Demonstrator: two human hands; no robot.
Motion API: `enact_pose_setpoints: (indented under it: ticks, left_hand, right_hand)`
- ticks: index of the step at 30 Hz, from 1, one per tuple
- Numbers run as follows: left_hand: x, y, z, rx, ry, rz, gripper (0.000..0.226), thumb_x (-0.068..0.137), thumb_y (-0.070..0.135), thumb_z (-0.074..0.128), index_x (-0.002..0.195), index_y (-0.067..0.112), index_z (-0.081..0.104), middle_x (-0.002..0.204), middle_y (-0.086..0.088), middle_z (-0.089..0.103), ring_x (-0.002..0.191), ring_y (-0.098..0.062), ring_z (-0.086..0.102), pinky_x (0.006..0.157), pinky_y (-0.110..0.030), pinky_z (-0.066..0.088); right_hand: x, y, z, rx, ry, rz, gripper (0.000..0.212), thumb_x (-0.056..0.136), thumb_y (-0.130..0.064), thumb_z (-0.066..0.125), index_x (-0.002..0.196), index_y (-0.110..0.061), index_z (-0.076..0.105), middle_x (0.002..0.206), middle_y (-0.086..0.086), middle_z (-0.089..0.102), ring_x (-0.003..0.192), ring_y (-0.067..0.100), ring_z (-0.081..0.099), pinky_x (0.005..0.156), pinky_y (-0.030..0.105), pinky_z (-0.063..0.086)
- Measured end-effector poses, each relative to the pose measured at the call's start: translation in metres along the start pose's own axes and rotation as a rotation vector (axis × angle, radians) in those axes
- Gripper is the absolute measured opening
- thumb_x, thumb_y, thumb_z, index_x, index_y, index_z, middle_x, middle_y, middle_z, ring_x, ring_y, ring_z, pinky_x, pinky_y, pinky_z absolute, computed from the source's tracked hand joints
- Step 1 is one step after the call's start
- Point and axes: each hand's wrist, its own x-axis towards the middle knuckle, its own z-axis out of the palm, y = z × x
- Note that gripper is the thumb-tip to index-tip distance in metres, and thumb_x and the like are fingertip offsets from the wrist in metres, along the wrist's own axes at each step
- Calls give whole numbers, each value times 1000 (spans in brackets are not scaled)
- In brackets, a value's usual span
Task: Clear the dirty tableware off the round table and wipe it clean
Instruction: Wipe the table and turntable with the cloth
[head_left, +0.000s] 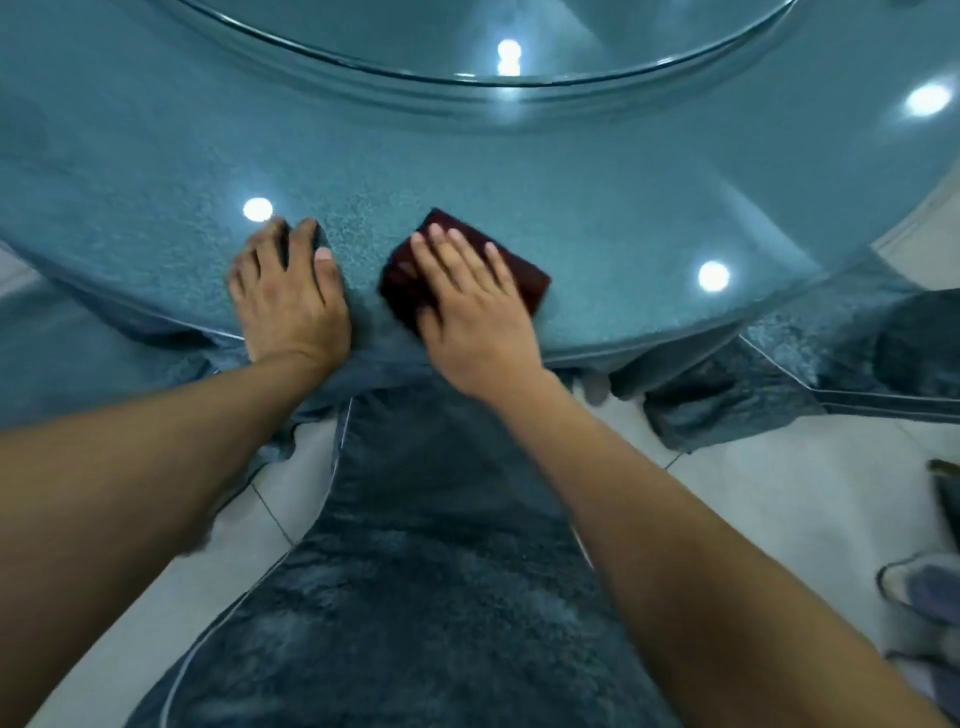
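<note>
Two hands, one cloth, perhaps.

Dining room, probably of a restaurant or banquet hall. Large round table under a glossy glass top, draped in a blue textured tablecloth hanging over the edge. Raised round glass turntable at the centre, of the kind found on shared-dish tables. Chair in matching blue fabric cover with light piping drawn up to the edge. Pale tiled floor; ceiling spotlights mirrored in the glass.
</note>
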Motion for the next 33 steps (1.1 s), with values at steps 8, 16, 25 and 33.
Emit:
enact_pose_setpoints:
  ticks: [8,16,25,33]
  left_hand:
    - [1,-1,5,34,11,13,48,100,40,31,138,18,50,150,-16,42,131,-40,41,112,-53,27]
    - [6,-9,6,35,-4,-8,57,98,46,23,139,22,53,152,-12,43,133,-38,42,114,-49,26]
    - [10,-10,-13,-172,-117,-42,57,92,44,36,141,22,56,154,-9,43,138,-33,38,116,-44,21]
    - [64,-101,-38,-71,-48,277,44,92,31,45,129,14,60,135,-13,56,115,-36,53,100,-45,39]
  right_hand:
    - [-54,118,-27,-77,195,743,70,93,-42,27,159,-18,19,166,6,17,153,20,12,124,45,5]
    - [-25,-78,24,-3,94,202,68,97,-39,39,158,-16,21,165,4,21,153,19,13,123,45,8]
    - [-31,94,-33,98,201,580,76,79,-50,42,147,-16,44,157,11,37,145,28,32,122,49,19]
    - [27,-26,15,-76,197,550,73,93,-45,29,157,-10,25,164,15,22,152,29,18,123,52,11]
